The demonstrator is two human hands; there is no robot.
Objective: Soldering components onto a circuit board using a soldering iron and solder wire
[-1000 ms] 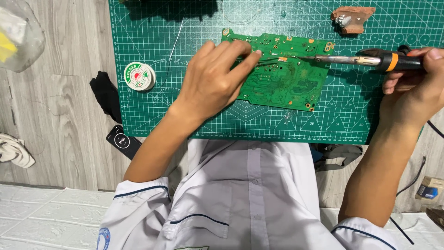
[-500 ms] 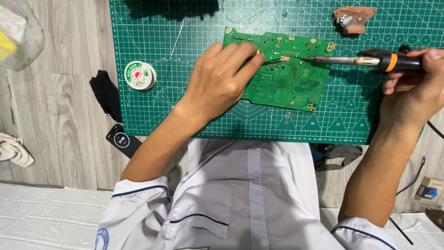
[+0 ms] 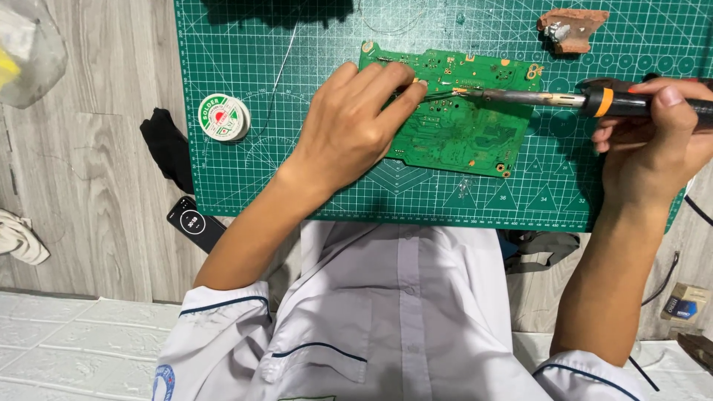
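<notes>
Soldering on a green circuit board [image 3: 460, 126]

The board lies flat mid-mat on the cutting mat [image 3: 245, 178]: stiff, light, fragile, best held by its edges. The left hand [image 3: 349, 134] pinches what seems solder wire over it; the right hand [image 3: 653, 148] grips the soldering iron [image 3: 564, 99], its tip touching the board.

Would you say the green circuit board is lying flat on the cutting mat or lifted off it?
Flat: the circuit board rests on the cutting mat, with the left hand pressing on its left edge.
</notes>
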